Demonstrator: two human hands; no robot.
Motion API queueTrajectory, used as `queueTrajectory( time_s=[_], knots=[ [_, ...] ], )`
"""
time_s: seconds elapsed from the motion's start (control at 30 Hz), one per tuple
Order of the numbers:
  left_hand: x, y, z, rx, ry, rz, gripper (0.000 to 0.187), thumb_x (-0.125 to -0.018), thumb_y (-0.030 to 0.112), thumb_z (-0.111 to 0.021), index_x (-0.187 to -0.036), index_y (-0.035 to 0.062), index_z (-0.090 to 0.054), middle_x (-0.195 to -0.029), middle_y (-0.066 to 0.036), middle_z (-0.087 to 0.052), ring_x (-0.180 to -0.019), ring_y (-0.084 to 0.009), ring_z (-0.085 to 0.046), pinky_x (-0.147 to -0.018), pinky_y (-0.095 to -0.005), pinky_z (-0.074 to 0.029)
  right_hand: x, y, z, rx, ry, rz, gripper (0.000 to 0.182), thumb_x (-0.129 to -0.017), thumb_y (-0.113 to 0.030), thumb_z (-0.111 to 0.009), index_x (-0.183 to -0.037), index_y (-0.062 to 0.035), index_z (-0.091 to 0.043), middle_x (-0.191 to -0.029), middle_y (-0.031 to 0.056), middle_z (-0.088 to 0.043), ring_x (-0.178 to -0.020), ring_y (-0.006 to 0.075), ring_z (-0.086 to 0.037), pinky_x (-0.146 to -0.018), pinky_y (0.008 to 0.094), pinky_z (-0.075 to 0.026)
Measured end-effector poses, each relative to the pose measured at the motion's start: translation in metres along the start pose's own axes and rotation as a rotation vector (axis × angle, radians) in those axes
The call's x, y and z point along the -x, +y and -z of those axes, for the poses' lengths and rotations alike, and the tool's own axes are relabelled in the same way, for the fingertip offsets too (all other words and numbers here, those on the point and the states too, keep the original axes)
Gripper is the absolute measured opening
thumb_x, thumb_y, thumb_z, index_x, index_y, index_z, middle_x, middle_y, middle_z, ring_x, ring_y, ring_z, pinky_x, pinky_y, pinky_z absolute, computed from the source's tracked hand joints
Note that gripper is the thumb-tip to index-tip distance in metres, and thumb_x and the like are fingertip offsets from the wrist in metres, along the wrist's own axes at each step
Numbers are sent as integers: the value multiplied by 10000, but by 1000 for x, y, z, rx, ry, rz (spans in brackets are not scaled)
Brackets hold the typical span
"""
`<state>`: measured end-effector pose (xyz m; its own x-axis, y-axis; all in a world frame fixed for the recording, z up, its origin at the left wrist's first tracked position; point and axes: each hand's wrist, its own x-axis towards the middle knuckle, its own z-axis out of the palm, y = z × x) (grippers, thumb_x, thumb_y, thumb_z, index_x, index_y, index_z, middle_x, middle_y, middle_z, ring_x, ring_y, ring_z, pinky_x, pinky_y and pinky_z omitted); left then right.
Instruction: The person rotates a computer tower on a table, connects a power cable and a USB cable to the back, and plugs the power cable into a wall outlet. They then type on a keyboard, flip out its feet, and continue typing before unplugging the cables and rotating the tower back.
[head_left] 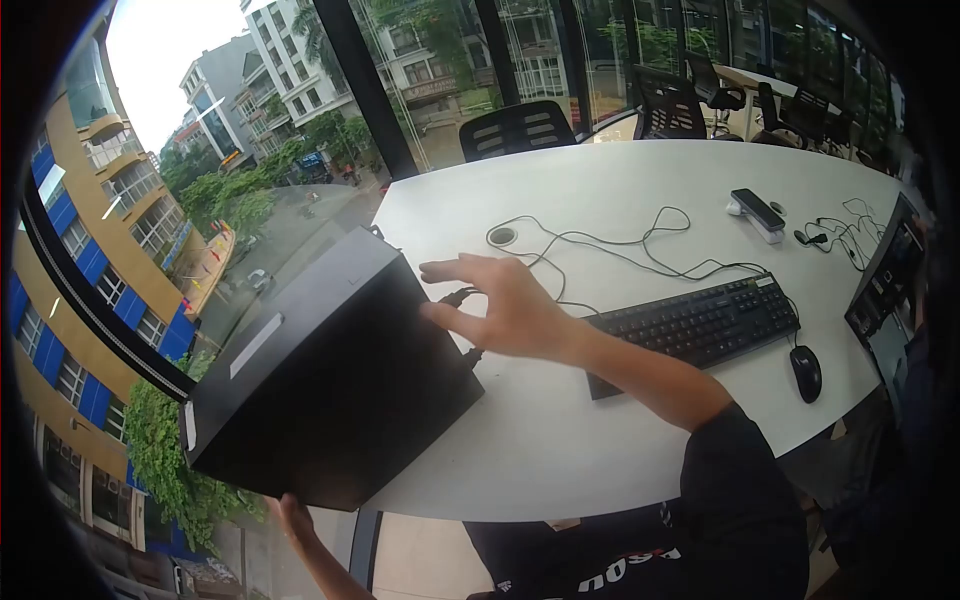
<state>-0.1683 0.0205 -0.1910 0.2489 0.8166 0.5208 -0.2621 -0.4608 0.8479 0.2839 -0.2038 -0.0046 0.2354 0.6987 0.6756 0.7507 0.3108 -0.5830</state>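
I can read no whole word or number with certainty here: the white and red lettering (628, 568) across the front of my black shirt (650, 538) is tilted and blurred. The pale strip (256, 346) on top of the black desktop computer tower (330, 400) that I hold shows no print I can make out, and on the black computer keyboard (690, 330), both the small sticker (764, 281) near the corner and the key legends are too small to read.
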Motion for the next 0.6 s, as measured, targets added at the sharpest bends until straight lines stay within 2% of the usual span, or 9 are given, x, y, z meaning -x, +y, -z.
queueTrajectory(
  time_s=[0.1,0.13,0.27,0.37,0.4,0.43,0.47,0.57,0.6],
  knots=[
    [2,-39,-3,152,114,21,1077,-819,645,-749,-1601,4,-378,-1530,-186,-508,-1386,-359,-524,-1152,-488,-450,14,-34,-17,-58,91,-23,525,-956,-305,-772,-1284,98,-693,-1138,266,-760,-994,363,-766,-927,367,-580],
    [4,-45,-6,218,110,101,1016,-833,663,-676,-1560,-4,-433,-1496,-194,-532,-1348,-365,-555,-1094,-500,-515,15,-35,-30,-18,203,33,494,-968,-343,-744,-1226,76,-705,-983,282,-747,-873,439,-734,-808,445,-570],
    [15,-5,-60,202,208,64,961,-833,646,-637,-1494,-35,-487,-1412,-229,-564,-1243,-383,-624,-949,-487,-606,0,-24,-29,-97,187,-37,406,-1020,-322,-688,-1171,54,-719,-832,242,-738,-721,384,-725,-695,440,-540],
    [42,32,-95,-23,250,-53,937,-822,639,-647,-1440,-51,-505,-1316,-249,-582,-1152,-365,-673,-810,-462,-658,-10,-19,-20,-113,139,-157,404,-1039,-325,-684,-1190,47,-729,-984,198,-778,-799,275,-726,-770,356,-550],
    [50,48,-107,-109,246,-64,940,-817,644,-656,-1431,-51,-499,-1279,-249,-587,-1129,-357,-683,-776,-452,-665,-11,-16,-19,-146,141,-172,429,-1061,-354,-640,-1181,49,-728,-974,190,-774,-825,253,-723,-778,354,-541],
    [58,63,-123,-194,240,-78,944,-812,649,-665,-1422,-51,-494,-1242,-249,-591,-1106,-348,-692,-742,-442,-672,-12,-16,-20,-180,172,-214,428,-1057,-352,-628,-1154,53,-725,-941,207,-763,-811,285,-715,-772,372,-536],
    [68,76,-150,-219,371,-96,983,-796,686,-705,-1409,-45,-474,-1198,-221,-579,-1082,-339,-696,-702,-451,-673,-13,-16,-21,-213,202,-257,428,-1054,-351,-616,-1126,58,-721,-908,225,-752,-797,317,-707,-766,390,-530],
    [96,91,-182,-349,439,-193,1069,-762,714,-768,-1444,-44,-447,-1228,-206,-556,-1093,-361,-675,-740,-461,-657,-21,-8,-25,-267,304,-326,433,-1034,-335,-537,-1019,66,-699,-878,255,-725,-845,362,-692,-813,428,-509],
    [104,100,-194,-363,449,-208,1120,-739,711,-815,-1476,-39,-429,-1300,-205,-521,-1179,-373,-621,-854,-484,-609,-26,-3,-27,-266,329,-328,440,-1029,-336,-520,-998,68,-690,-872,258,-719,-852,365,-688,-819,434,-504]
  ],
)
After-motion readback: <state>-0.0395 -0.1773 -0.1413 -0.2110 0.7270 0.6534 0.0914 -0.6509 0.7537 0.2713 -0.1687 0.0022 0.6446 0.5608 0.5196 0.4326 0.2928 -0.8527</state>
